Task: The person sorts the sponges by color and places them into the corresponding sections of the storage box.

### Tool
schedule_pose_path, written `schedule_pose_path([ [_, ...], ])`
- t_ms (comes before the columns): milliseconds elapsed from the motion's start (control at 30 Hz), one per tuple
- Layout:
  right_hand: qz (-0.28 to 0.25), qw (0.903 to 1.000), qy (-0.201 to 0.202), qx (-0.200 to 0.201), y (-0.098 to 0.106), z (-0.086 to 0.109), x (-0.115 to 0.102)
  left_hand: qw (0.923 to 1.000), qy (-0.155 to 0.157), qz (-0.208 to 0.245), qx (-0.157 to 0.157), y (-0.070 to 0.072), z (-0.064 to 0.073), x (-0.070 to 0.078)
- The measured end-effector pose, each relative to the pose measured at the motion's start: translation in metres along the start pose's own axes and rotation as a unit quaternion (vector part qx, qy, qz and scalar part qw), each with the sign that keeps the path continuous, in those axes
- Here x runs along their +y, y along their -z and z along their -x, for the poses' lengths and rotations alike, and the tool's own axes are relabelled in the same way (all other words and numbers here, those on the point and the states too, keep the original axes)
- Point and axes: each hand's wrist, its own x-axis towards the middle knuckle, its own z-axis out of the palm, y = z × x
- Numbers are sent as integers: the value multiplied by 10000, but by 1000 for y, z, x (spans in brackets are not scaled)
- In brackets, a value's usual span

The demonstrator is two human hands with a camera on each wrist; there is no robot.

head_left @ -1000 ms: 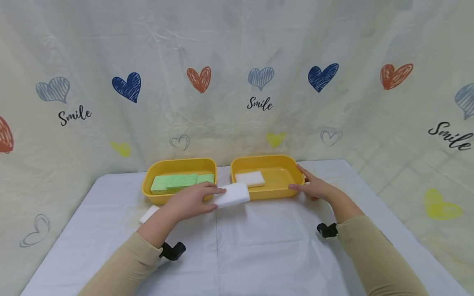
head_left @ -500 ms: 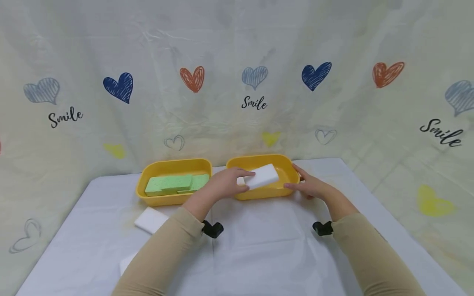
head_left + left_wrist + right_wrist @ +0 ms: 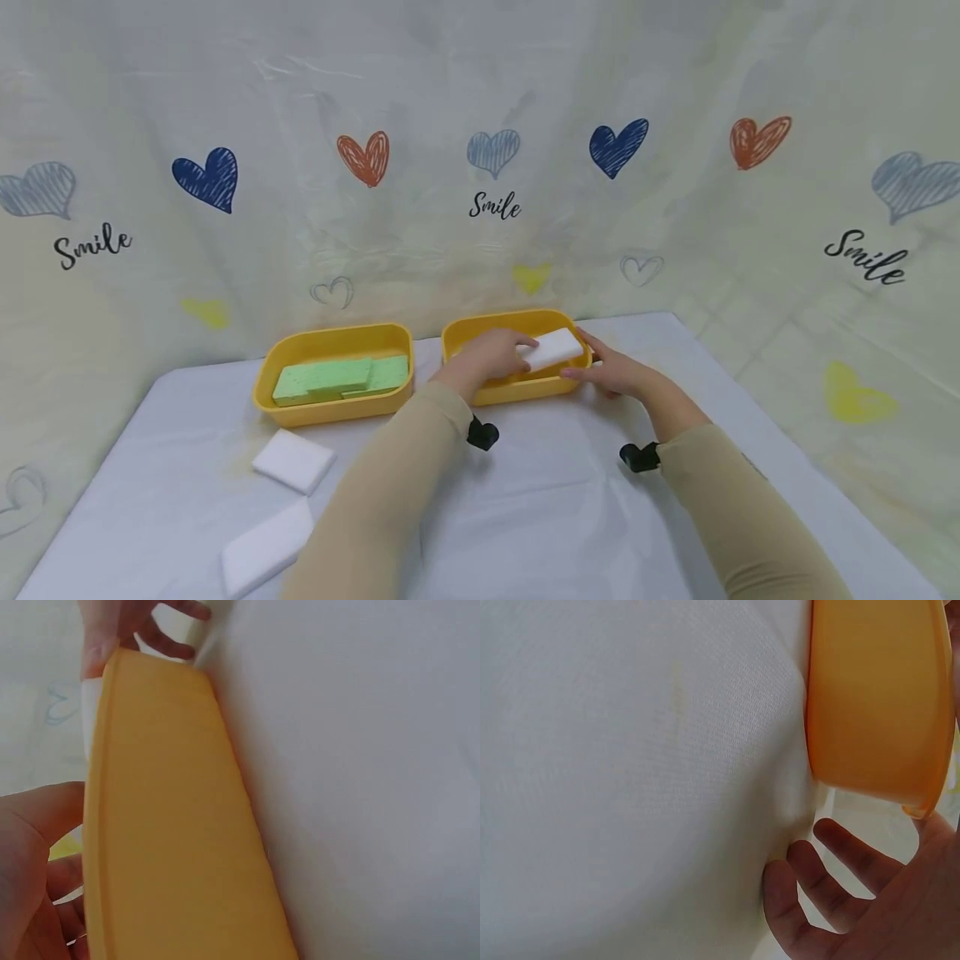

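Heart-print backdrop (image 3: 420, 75), white table (image 3: 532, 508): L hand (image 3: 487, 357) pinches white block (image 3: 557, 347) at R end of yellow tray (image 3: 532, 389), near table's far edge, vs. mid-tray 0.5 sec. ago. R hand (image 3: 621, 374) grips tray's R end; R wrist cam shows three fingers free of wall, mostly hidden in head view.

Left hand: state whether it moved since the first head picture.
Yes; the left hand moved right, from left of the right yellow tray to over it.

soft light, faint shadows, dim wrist views
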Motion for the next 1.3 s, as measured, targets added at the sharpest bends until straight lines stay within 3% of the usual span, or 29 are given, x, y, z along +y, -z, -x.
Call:
schedule_pose_path([
  [233,-37,10000,9,34,0,1,-1,9995,175,-249,-105,-11,-13,8],
  [400,13,9999,-99,70,-1,3,-5,9987,342,-358,-148,-12,-14,8],
  [700,53,9999,-131,93,-2,-1,-2,9978,322,-544,-213,-13,-15,9],
  [933,60,9999,-86,57,-1,0,-2,9979,-60,-627,163,0,-9,0],
  [1300,90,9999,-106,-6,-2,-3,-2,9938,-366,-970,392,22,13,-27],
])
